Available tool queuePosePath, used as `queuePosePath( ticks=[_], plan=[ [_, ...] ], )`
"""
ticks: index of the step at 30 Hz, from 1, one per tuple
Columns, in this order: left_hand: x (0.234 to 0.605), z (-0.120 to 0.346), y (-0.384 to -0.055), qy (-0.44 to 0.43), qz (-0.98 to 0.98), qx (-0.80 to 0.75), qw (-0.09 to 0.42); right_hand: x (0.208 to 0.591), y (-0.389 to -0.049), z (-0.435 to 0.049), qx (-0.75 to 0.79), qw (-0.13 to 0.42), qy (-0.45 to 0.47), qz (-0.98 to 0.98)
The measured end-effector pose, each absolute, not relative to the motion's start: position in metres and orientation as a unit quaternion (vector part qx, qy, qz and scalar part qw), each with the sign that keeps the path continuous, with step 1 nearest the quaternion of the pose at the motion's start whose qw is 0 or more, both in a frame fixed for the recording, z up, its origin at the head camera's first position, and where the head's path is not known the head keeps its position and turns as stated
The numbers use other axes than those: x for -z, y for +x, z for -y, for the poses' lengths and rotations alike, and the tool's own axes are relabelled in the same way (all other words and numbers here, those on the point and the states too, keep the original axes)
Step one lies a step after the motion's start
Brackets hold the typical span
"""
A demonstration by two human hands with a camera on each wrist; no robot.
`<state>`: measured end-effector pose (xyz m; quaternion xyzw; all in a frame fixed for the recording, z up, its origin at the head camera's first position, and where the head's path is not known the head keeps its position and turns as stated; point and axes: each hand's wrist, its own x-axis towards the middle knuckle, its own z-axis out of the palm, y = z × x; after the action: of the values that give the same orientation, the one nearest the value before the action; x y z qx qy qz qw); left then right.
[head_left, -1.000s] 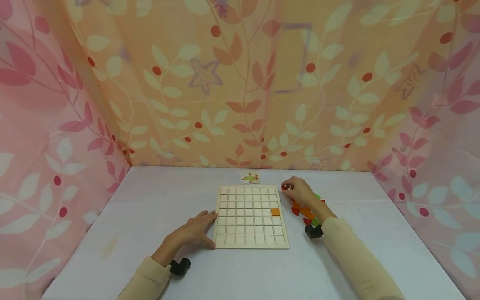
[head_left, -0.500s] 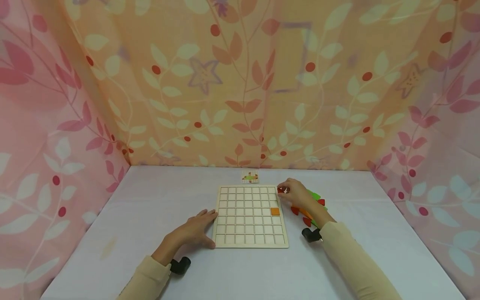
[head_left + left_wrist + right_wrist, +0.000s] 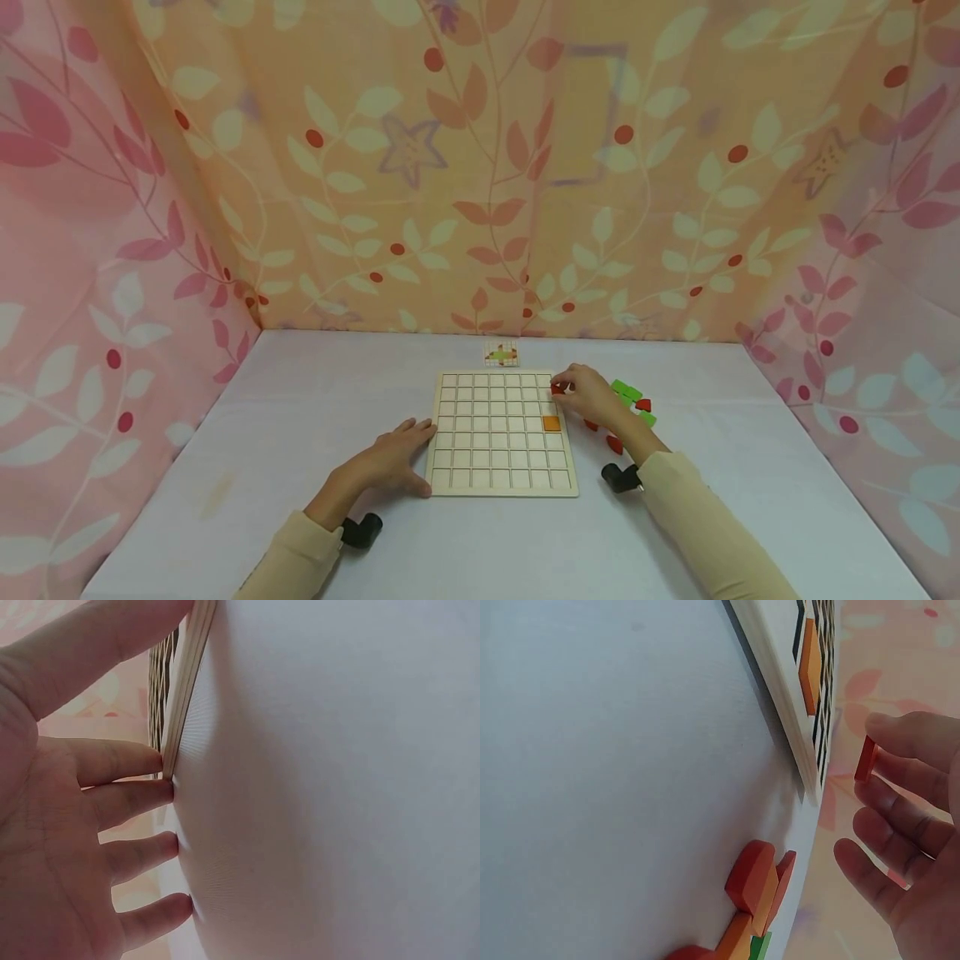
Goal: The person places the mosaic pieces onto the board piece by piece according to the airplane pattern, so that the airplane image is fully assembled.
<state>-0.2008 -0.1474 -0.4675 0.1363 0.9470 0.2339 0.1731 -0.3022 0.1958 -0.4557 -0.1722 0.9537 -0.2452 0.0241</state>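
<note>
A pale wooden grid board [image 3: 495, 442] lies on the table, with one orange square tile [image 3: 551, 424] in a cell by its right side. My left hand [image 3: 390, 458] rests at the board's left edge, fingers spread; in the left wrist view the thumb and index finger touch the edge of the board [image 3: 187, 690]. Between thumb and fingers my right hand [image 3: 592, 393] pinches a small red tile [image 3: 866, 759], held over the board's upper right part. The right hand's other fingers are loosely bent and hold nothing.
Right of the board lies a loose group of tiles, among them green tiles [image 3: 627, 390] and red tiles [image 3: 615, 445], partly hidden by the right forearm. A small pattern card [image 3: 501, 354] lies behind the board. Floral cloth walls [image 3: 480, 167] enclose the table.
The right hand has moved left from the loose tiles to the board's right edge, carrying the red tile. The left hand has stayed in place.
</note>
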Motion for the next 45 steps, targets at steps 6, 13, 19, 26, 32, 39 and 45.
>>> queuePosePath(
  ticks=[6, 13, 19, 26, 32, 39, 45],
  plan=[
    [0.464, 0.147, -0.200, 0.143, -0.946, -0.236, 0.168, 0.455, -0.300, -0.191, 0.232, 0.035, -0.177, -0.956],
    [0.462, 0.147, -0.199, 0.146, -0.945, -0.240, 0.165, 0.455, -0.299, -0.187, 0.229, 0.056, -0.187, -0.954],
    [0.462, 0.148, -0.198, 0.147, -0.946, -0.235, 0.167, 0.455, -0.297, -0.183, 0.208, 0.056, -0.207, -0.954],
    [0.463, 0.148, -0.198, 0.152, -0.945, -0.235, 0.169, 0.457, -0.297, -0.182, 0.199, 0.058, -0.215, -0.954],
    [0.462, 0.148, -0.198, 0.153, -0.945, -0.237, 0.167, 0.461, -0.299, -0.181, 0.197, 0.067, -0.208, -0.956],
    [0.463, 0.148, -0.198, 0.152, -0.946, -0.234, 0.165, 0.462, -0.300, -0.181, 0.193, 0.061, -0.217, -0.955],
    [0.464, 0.149, -0.198, 0.155, -0.946, -0.232, 0.166, 0.464, -0.301, -0.181, 0.191, 0.064, -0.211, -0.956]
  ],
)
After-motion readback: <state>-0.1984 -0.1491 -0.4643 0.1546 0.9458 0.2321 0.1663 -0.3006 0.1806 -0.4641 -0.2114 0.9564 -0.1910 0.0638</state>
